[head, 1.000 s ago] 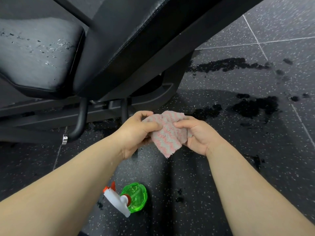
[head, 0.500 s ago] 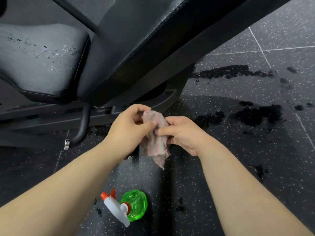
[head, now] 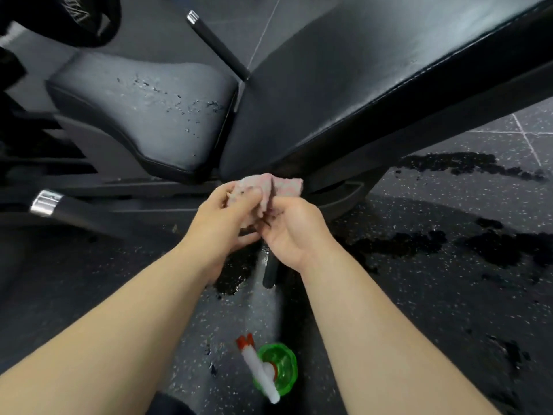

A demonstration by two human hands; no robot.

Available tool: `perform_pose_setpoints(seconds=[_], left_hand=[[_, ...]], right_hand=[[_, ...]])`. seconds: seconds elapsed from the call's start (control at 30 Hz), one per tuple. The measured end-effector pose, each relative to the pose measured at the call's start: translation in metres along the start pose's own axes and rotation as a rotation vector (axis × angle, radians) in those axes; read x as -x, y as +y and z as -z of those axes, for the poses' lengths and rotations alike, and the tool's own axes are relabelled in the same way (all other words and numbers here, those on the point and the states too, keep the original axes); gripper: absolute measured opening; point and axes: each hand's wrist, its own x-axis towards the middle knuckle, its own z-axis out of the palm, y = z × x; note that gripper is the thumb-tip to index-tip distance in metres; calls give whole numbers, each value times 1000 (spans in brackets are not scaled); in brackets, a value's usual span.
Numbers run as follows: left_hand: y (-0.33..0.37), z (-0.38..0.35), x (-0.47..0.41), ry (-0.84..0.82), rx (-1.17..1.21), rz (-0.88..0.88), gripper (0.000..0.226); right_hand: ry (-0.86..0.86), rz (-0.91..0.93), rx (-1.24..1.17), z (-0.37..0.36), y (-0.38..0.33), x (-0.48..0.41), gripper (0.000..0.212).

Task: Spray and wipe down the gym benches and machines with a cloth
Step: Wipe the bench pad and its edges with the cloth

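Observation:
A pink and grey striped cloth (head: 281, 185) is bunched between both hands, just below the near edge of the black bench. My left hand (head: 224, 217) grips its left part with thumb and fingers. My right hand (head: 291, 232) pinches its right part from below. The bench seat pad (head: 143, 115) at the left is speckled with droplets. The long back pad (head: 344, 85) slopes up to the right. A green spray bottle (head: 278, 372) with a white and red trigger head stands on the floor between my forearms.
Dark wet patches (head: 449, 244) spread over the speckled rubber floor at the right. A chrome-capped black bar (head: 48, 202) juts out at the left, and another handle (head: 215, 43) rises behind the seat. The bench frame (head: 167, 211) runs low along the floor.
Both hands have lifted the cloth toward the bench's edge and bunched it tighter. The view has tilted up, so more of both pads shows.

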Motion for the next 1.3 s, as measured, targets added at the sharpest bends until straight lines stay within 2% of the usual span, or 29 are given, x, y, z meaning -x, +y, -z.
perform_pose_setpoints(seconds=[0.1,0.17,0.2,0.27,0.33,0.37,0.43,0.5,0.6,0.63,0.7,0.77,0.8,0.83,0.87,0.9,0.93,0.97,1.0,1.07,1.13,1.17,1.23,1.3], left_hand=[[-14,18,-7,312,-129,-39,7],[-16,27,-16,508,-32,-3,6],[-14,28,-23,545,18,3,4],[-7,25,-48,509,128,33,12],[1,15,-78,505,316,102,16],[3,13,-87,567,259,116,19],[5,14,-100,615,119,145,19],[4,10,-90,551,31,160,25],[-3,-1,-50,399,268,89,34],[-9,1,-38,356,241,83,33],[-18,15,-33,377,145,105,30],[-8,21,-38,344,157,132,29],[1,18,-41,341,186,162,35],[11,11,-42,355,196,163,25],[16,5,-47,388,194,164,51],[19,0,-44,380,144,142,58],[21,-9,-39,400,101,100,56],[22,-14,-33,401,7,94,50],[21,-21,-28,379,51,96,44],[16,-20,-22,309,157,168,35],[11,-10,-15,269,159,234,46],[8,-5,-15,264,146,259,54],[5,-2,-10,242,152,344,42],[2,-6,-8,192,160,376,22]], right_hand=[[58,-34,306,10,-4,6,20],[204,14,444,25,-10,8,11],[272,56,442,33,-14,9,15],[332,139,392,51,-23,11,34],[326,188,349,63,-32,11,44],[315,203,329,69,-35,12,45],[304,228,291,78,-37,12,43],[306,212,279,84,-30,12,40],[276,121,296,87,-12,7,36],[270,92,334,87,-9,6,34],[276,60,441,87,-4,4,31],[271,52,524,92,-4,1,30],[259,51,547,95,-3,2,30],[245,40,564,98,-1,3,30],[237,28,578,100,3,2,30],[243,20,598,104,8,2,30],[252,11,631,108,15,2,31],[236,-6,681,112,21,0,34],[174,-42,777,116,27,-1,42],[-105,-226,1183,127,39,-1,71],[-441,-530,1641,135,55,4,109],[-533,-568,1831,140,65,10,123],[-562,-376,2056,149,89,22,134],[-519,-117,2077,156,110,32,129]])
